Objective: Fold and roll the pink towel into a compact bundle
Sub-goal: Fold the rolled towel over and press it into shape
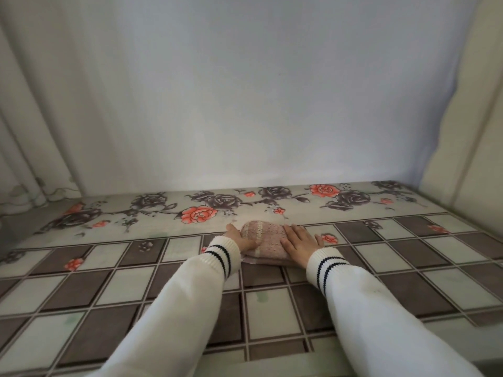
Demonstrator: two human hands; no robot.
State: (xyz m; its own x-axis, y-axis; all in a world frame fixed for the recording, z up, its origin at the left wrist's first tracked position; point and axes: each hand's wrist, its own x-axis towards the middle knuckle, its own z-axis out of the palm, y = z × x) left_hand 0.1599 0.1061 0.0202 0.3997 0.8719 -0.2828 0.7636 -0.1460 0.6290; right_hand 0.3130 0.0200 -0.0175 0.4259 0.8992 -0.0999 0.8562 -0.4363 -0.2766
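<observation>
The pink towel [265,239] lies as a small thick bundle on the patterned surface [114,278], with a rounded hump at its far end and a flat layer at the near edge. My left hand [241,238] grips its left side, thumb resting on top. My right hand [300,243] lies flat on its right side, fingers together and pointing away from me. Both arms wear white sleeves with dark-striped cuffs.
The surface carries a brown-and-pale checked print, with a band of roses [200,213] along the far edge. A pale wall [245,104] rises behind it. A curtain [30,131] hangs at the left and a cream panel [468,131] stands at the right.
</observation>
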